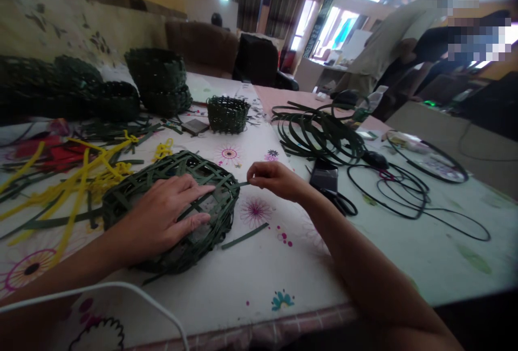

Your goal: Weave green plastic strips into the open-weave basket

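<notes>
A half-woven dark green basket (202, 178) lies upside down on the flowered tablecloth (259, 275) in front of me. My left hand (165, 216) rests flat on its woven base with the fingers spread. My right hand (273, 178) is just right of the basket, its fingers pinched on the end of a green strip (244, 183) that sticks out from the weave. A loose green strip (245, 236) lies on the cloth below the basket.
Finished green baskets (159, 78) stand at the back left, a small one (227, 113) mid-table. Yellow strips (76, 178) lie left, a coil of green strips (319, 135), black cords (404, 194) and a phone (324, 178) right. A white cable (121, 289) crosses the near edge. People stand at the far right.
</notes>
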Available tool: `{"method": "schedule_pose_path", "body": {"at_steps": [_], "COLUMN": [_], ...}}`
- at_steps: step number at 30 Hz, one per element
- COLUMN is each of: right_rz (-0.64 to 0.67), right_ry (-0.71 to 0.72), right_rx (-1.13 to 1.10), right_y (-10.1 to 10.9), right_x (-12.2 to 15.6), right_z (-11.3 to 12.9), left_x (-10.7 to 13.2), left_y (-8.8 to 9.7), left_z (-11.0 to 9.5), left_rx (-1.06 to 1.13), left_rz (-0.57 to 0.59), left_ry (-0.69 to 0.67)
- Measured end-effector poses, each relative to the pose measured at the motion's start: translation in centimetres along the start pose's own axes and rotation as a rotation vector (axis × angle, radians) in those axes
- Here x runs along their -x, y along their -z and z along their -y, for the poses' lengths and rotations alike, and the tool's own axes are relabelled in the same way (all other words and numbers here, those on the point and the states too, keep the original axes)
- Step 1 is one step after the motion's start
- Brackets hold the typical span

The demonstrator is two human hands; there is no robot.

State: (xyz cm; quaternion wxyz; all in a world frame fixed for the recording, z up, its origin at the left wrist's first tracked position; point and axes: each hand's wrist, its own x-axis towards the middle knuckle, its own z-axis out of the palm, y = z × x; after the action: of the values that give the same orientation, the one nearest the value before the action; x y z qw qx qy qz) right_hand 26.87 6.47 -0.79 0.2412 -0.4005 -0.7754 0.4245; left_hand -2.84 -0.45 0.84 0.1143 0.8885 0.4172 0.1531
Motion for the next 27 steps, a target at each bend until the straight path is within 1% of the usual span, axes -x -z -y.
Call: {"method": "schedule_pose_path", "body": {"at_steps": [2,7,9,12,14,16,20,22,27], "right_rz": [0.011,0.082,0.092,0.099,0.089,0.066,0.033,0.02,-0.016], "right_ry": [0.013,-0.028,-0.032,-0.024,-0.01,0.008,0.04,0.053,0.091], "right_rx": [-0.084,-0.258,-0.273,-0.275,-0.273,-0.269,-0.276,-0.283,-0.254], "right_y": [-0.5,-0.7,-0.7,-0.8,-0.9,-1.0,-1.4,-1.6,-1.8], "right_x": [-0.3,-1.0,-1.1,-1.1,-1.1,-1.0,-0.9,-0.9,-0.7], "right_z": [-0.4,-1.5,-1.8,-2.0,-2.1,-2.1,-2.2,-2.3,-2.3], "left_x": [0.0,-0.3,-1.0,-2.6,-3.9,-4.7,-5.0,-4.7,-4.8], "left_y": [0.0,0.3,0.5,0.4,0.2,-0.1,-0.6,-0.6,-0.6], "left_z": [0.0,0.1,-0.1,-0.5,-1.0,-1.5,-2.4,-2.9,-4.7], "left_rx": [0.002,0.062,0.09,0.077,0.017,-0.06,-0.22,-0.29,-0.466], "left_rz": [-0.009,-0.005,0.003,0.01,-0.019,-0.053,-0.088,-0.075,0.026], "left_ry": [0.003,0.018,0.035,0.098,0.139,0.143,0.1,0.096,0.131]}}
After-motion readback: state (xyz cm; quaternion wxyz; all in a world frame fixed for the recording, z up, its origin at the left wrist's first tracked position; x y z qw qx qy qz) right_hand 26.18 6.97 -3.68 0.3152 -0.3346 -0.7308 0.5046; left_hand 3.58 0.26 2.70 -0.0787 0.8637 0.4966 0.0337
